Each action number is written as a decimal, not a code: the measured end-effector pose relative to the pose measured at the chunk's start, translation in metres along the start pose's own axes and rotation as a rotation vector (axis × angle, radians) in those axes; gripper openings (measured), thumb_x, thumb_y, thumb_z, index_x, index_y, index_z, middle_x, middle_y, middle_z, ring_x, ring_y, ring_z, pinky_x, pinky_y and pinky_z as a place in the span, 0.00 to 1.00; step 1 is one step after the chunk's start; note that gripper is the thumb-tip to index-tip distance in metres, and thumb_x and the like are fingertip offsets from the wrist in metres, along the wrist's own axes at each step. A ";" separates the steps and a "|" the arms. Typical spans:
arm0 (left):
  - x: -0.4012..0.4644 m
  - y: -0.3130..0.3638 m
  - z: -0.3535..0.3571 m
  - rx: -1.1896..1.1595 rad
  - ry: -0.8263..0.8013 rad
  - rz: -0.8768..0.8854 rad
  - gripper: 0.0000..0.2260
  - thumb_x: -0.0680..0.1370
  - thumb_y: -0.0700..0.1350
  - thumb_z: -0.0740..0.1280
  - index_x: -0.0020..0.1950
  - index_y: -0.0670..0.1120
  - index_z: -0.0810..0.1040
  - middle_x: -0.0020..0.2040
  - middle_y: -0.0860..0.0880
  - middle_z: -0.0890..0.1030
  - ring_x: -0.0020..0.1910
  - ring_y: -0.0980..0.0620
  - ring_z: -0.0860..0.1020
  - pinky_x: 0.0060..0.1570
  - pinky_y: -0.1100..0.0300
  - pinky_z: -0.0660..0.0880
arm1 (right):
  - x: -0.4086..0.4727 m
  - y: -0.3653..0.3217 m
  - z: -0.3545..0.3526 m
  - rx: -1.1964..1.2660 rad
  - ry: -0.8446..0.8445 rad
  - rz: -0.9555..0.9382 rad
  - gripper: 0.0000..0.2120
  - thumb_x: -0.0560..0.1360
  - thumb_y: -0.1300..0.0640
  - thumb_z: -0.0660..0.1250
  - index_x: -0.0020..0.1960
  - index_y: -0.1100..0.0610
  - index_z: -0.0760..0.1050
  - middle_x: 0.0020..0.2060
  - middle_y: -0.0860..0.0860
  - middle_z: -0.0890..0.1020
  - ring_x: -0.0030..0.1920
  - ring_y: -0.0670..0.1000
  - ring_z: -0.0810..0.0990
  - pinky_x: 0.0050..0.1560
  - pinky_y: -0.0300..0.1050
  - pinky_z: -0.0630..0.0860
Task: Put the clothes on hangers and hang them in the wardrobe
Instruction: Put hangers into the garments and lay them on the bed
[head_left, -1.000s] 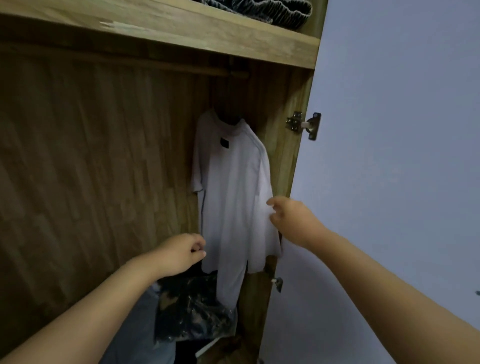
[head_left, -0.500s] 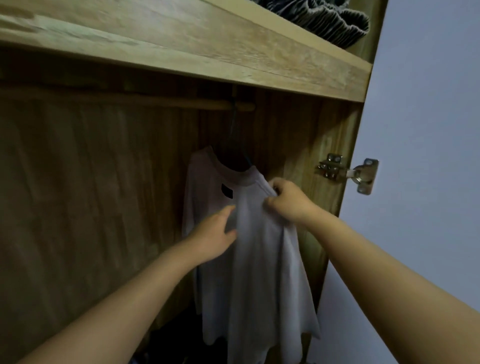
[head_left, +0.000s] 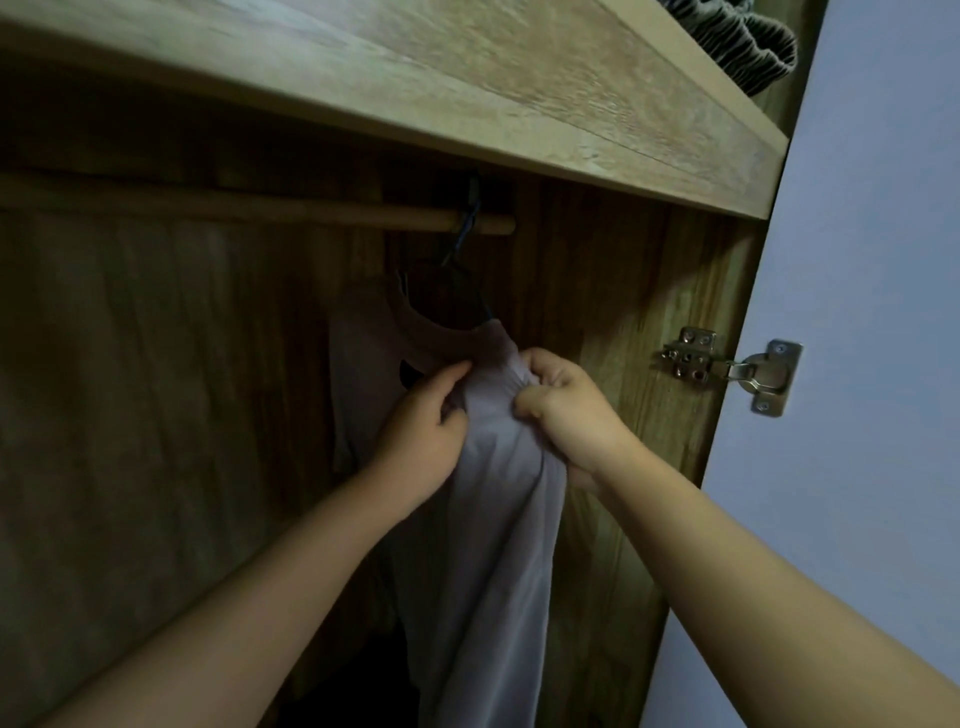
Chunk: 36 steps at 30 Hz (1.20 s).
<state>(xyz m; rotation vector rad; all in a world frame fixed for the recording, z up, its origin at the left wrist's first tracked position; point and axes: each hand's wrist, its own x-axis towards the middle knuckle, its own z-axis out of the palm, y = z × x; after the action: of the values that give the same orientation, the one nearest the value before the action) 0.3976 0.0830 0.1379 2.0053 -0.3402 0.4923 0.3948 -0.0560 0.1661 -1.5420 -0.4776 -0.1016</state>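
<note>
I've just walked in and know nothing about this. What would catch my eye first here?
Two bare hands meet in the middle: the left hand and right hand both grip the shoulder of a pale T-shirt. The shirt hangs on a dark hanger hooked at the right end of a wooden rail, under a thick wooden shelf. A metal hinge shines on the right.

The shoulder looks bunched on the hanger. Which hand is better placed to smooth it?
Probably the right hand: it already grips the bunched shoulder of the white T-shirt; the left hand holds the fabric beside the collar.
</note>
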 end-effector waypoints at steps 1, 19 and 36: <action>-0.003 0.001 -0.001 0.015 0.007 0.021 0.21 0.80 0.38 0.57 0.72 0.52 0.64 0.69 0.51 0.69 0.61 0.60 0.67 0.59 0.65 0.63 | -0.004 0.000 0.000 0.027 -0.003 0.008 0.14 0.70 0.76 0.57 0.41 0.59 0.73 0.35 0.54 0.77 0.35 0.50 0.78 0.34 0.40 0.75; -0.063 0.028 0.039 0.397 0.325 0.098 0.19 0.76 0.33 0.60 0.67 0.39 0.69 0.66 0.38 0.68 0.64 0.39 0.68 0.64 0.52 0.63 | -0.170 -0.005 -0.111 -0.129 -0.124 0.174 0.12 0.60 0.70 0.58 0.37 0.57 0.73 0.32 0.54 0.76 0.34 0.49 0.73 0.33 0.39 0.69; -0.183 0.085 0.189 0.396 -0.035 0.427 0.21 0.74 0.52 0.52 0.35 0.37 0.73 0.29 0.38 0.77 0.29 0.38 0.76 0.32 0.58 0.63 | -0.414 -0.083 -0.237 -0.821 0.094 0.297 0.08 0.59 0.63 0.57 0.33 0.53 0.72 0.29 0.44 0.75 0.33 0.42 0.72 0.35 0.35 0.67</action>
<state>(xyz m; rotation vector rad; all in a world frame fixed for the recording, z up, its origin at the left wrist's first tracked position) 0.2375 -0.1185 0.0373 2.3308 -0.7489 0.8445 0.0457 -0.3861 0.1058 -2.3824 -0.1154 -0.1494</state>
